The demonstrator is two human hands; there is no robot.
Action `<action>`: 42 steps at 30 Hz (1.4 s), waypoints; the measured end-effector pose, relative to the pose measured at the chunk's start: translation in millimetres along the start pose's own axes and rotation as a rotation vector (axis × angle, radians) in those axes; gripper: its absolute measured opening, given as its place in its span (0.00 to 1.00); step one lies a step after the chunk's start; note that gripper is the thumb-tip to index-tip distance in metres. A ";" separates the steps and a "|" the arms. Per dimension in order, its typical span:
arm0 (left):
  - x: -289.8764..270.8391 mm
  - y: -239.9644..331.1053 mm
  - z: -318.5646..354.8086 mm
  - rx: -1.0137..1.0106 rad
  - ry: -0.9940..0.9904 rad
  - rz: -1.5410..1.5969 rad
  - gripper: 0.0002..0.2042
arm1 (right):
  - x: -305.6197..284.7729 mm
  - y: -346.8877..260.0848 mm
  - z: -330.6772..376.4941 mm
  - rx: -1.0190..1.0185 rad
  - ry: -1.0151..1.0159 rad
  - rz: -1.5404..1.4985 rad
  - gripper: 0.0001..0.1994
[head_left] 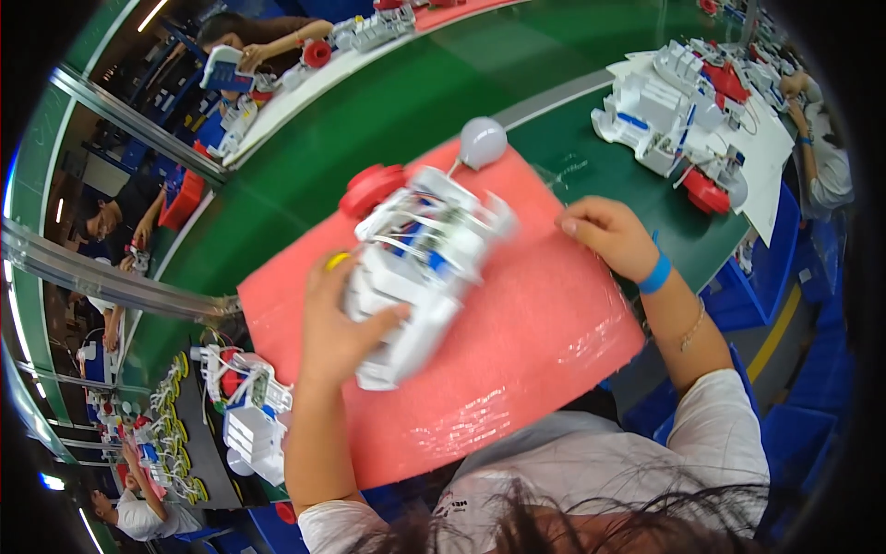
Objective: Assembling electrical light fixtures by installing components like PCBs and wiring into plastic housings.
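Observation:
My left hand [337,323] grips a white plastic housing [406,319] by its lower left side, thumb across the top. The housing is tilted over the pink mat and a little smeared by motion. Its open upper part shows wires and blue pieces. A red round part [371,189] lies against its upper left, and a grey-white ball-shaped part [483,142] is at its upper end by a thin wire. A yellow piece [337,261] shows at my left fingertips. My right hand [609,238] is closed above the mat's right edge, apart from the housing; whatever is between its fingers is hidden.
The pink mat [544,342] lies on a green bench. More white housings [660,111] with red parts sit on a white board at right. Another housing [258,429] and a row of yellow-green wired parts [171,425] are at left. Several co-workers sit around a green conveyor belt [323,152].

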State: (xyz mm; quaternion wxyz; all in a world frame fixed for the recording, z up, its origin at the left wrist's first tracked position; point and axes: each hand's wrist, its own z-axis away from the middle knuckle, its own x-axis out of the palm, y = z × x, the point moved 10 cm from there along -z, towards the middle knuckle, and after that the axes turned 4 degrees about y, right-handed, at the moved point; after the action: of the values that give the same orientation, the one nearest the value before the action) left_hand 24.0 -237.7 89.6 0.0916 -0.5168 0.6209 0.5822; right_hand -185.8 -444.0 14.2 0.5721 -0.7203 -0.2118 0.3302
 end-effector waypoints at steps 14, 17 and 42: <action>-93.2 -141.7 -203.5 -0.451 0.479 0.020 0.27 | -0.5 -59.1 24.0 -0.333 -0.102 0.092 0.05; -73.6 -153.9 -249.4 -0.420 0.453 -0.545 0.40 | 3.3 -67.5 27.6 -0.420 -0.135 0.034 0.05; 35.3 55.3 -135.0 -0.048 -0.145 0.722 0.20 | -112.4 20.5 -33.5 -0.234 0.243 1.547 0.08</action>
State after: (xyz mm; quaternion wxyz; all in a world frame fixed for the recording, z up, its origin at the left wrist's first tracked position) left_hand 32.7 -378.7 140.3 -0.0883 -0.2238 0.7414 0.6265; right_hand -241.0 -548.9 24.9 0.1198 -0.7496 0.3796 0.5289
